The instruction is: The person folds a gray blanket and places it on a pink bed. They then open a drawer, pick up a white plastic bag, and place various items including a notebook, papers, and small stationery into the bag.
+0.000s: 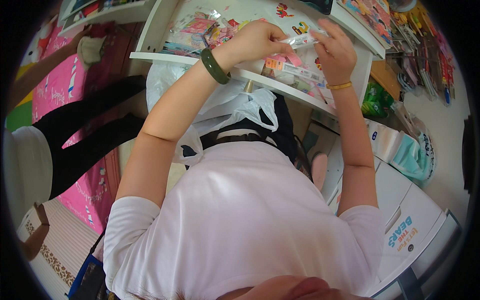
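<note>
Over an open white drawer, my left hand pinches a narrow clear plastic packet between thumb and fingers. My right hand, slightly blurred, is at the packet's other end with its fingers spread; whether it grips the packet I cannot tell. A pink strip hangs just under my left fingertips. Below my hands, a long packet with an orange end and a printed label lies in the drawer. Small plastic bags of colourful trinkets fill the drawer's left part.
A white plastic bag hangs at the drawer front by a metal knob. Another person in black trousers stands at the left, near a pink-covered surface. Hanging stationery packs and a white drawer cabinet are at the right.
</note>
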The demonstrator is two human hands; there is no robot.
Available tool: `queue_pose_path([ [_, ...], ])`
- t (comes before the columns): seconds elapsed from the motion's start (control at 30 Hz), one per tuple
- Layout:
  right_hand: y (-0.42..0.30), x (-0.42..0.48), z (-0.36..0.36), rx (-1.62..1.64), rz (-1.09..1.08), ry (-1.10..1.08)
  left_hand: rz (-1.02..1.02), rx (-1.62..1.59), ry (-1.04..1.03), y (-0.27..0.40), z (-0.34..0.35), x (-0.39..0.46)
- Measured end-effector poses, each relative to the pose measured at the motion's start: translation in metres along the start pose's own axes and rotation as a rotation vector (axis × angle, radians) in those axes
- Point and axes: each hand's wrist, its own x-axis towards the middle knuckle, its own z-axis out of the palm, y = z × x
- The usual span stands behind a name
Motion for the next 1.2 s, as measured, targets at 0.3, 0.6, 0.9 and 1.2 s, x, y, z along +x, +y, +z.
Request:
queue_pose_path([
  [0.3,-0.002,-0.035,0.017,0.327,0.749,-1.022,-0.105,0.156,0.261,-0.017,-0.036,-0.006],
  [0.6,0.006,-0.028,-0.001,0.598,0.944,-0.659,-0.008,0.024,0.312,-0.041,-0.041,-0.019],
  [0.9,-0.024,-0.005,0.009,0.524,0.376,-0.503,-0.161,-0.252,0.459,-0.025,-0.047,-0.023],
  [1.2,0.052,-0.022,0.058,-0.244,0.137,-0.909,-0.089,0.062,0.508,-0.037,-0.059,-0.032],
])
